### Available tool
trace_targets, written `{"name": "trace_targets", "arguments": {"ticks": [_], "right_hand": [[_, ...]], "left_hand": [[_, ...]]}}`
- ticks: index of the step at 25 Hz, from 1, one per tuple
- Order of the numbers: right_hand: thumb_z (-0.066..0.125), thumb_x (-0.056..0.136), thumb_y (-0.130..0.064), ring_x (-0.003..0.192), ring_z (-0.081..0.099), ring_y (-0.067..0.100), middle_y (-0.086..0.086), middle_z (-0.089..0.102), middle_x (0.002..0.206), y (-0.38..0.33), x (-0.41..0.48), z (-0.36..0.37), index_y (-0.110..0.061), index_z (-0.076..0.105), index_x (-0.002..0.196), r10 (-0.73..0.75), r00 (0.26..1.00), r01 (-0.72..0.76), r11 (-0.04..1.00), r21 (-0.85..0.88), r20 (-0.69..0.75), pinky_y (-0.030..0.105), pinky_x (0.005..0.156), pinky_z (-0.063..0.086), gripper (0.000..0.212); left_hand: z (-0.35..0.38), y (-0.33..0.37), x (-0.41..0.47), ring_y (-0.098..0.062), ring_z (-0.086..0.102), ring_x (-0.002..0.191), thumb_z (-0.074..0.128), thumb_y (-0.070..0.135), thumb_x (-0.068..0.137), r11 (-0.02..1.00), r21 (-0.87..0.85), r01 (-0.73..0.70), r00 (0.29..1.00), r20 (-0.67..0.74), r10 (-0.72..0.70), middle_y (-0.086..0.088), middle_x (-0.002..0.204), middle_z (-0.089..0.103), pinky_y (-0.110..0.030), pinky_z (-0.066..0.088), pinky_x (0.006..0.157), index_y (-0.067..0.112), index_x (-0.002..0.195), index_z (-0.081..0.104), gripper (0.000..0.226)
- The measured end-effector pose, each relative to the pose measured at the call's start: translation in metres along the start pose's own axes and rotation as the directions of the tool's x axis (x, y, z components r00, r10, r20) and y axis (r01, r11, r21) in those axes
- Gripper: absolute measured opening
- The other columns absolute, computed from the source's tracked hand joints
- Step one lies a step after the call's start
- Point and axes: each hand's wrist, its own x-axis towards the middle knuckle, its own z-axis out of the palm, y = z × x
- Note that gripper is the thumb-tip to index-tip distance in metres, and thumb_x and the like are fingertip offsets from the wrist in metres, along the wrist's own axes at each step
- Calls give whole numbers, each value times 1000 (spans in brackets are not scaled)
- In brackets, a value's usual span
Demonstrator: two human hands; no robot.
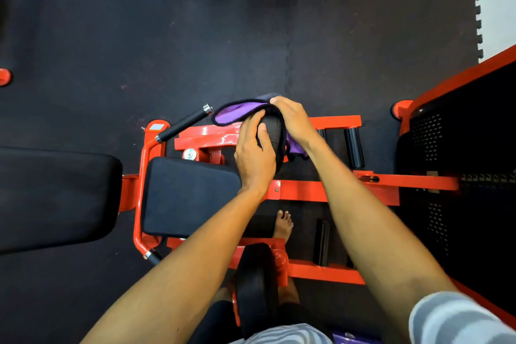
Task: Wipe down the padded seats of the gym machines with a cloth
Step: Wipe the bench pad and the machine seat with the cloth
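Note:
A purple cloth with a dark edge (237, 113) lies draped over an upright black pad (272, 131) of the orange machine. My left hand (255, 153) grips the near side of that pad, thumb on its face. My right hand (293, 119) presses down on the cloth on top of the pad, and a fold of cloth hangs under my right wrist. The square black seat (187, 195) lies just left of my left forearm. A second black pad (255, 285) stands near my body at the bottom.
An orange frame (307, 190) runs under both arms. A black handle (184, 126) sticks out at the upper left of the seat. A long black backrest (53, 195) sits at the left. The black weight-stack housing (460, 148) is at the right. My bare foot (283, 225) stands between the bars.

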Motion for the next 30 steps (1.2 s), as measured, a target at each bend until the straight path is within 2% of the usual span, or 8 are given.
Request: {"name": "trace_targets", "arguments": {"ticks": [4, 7, 13, 15, 18, 21, 25, 30], "right_hand": [[52, 99, -37, 101, 69, 24, 6, 77, 104, 29, 14, -3, -19, 75, 106, 369, 921, -386, 907, 170, 123, 36, 88, 55, 30], [49, 101, -50, 98, 72, 26, 9, 76, 105, 42, 13, 0, -11, 71, 115, 474, 861, -508, 821, 260, 185, 32, 77, 57, 47], [61, 87, -67, 117, 68, 29, 14, 72, 123, 57, 2, 6, -12, 63, 133, 435, 898, -431, 844, 320, 63, 44, 100, 55, 72], [67, 90, -55, 115, 68, 33, 16, 72, 121, 50, -13, 3, -11, 62, 129, 407, 913, -384, 870, 309, -14, 47, 99, 55, 60], [66, 95, -12, 92, 69, 26, 16, 68, 111, 38, -50, 1, -17, 55, 116, 395, 893, -335, 903, 269, -217, 41, 82, 59, 24], [61, 87, 6, 94, 67, 26, 17, 65, 117, 37, -83, 5, -24, 53, 114, 339, 890, -294, 938, 183, -307, 46, 90, 58, 41], [64, 85, -1, 106, 64, 24, 3, 67, 120, 18, -127, 19, -26, 60, 123, 232, 849, -295, 954, -60, -475, 31, 92, 50, 45], [65, 88, -13, 113, 60, 33, 1, 58, 135, -9, -193, 66, -32, 55, 129, 39, 783, -227, 947, -228, -620, 31, 84, 40, 46]], "left_hand": [[0, 0, 1, -6, 49, 136, 43, 21, 106, 1000, -24, -5, 1000, 6, 5, 5, 145, 57, -13, 33, 110, 19, 133, 64, 34], [0, -1, 6, -5, 48, 136, 44, 20, 106, 1000, -17, -17, 1000, 16, 17, 5, 144, 58, -12, 33, 110, 18, 134, 64, 34], [-4, 1, 6, -8, 43, 140, 41, 22, 108, 1000, -17, 17, 996, 87, -15, 2, 149, 52, -12, 27, 113, 17, 139, 59, 36], [-8, 3, 5, -10, 38, 144, 39, 23, 109, 996, -45, 71, 990, 127, -65, 0, 155, 46, -19, 27, 117, 16, 142, 55, 37], [-24, 7, -9, -8, 25, 150, 37, 26, 110, 989, -62, 132, 964, 240, -113, 2, 164, 29, -26, 21, 121, 21, 152, 42, 43], [-47, 7, -17, -10, 24, 151, 41, 25, 108, 986, -18, 165, 923, 354, -148, 3, 166, 23, -22, 19, 116, 26, 157, 32, 50], [-91, 3, -36, -18, 38, 144, 47, 11, 102, 985, -13, 172, 913, 378, -155, -3, 158, 39, -23, 27, 113, 18, 154, 37, 54], [-161, -16, -64, -23, 48, 135, 50, 11, 100, 983, -2, 182, 933, 315, -172, -4, 151, 46, -38, 38, 114, 16, 143, 50, 43]]}}
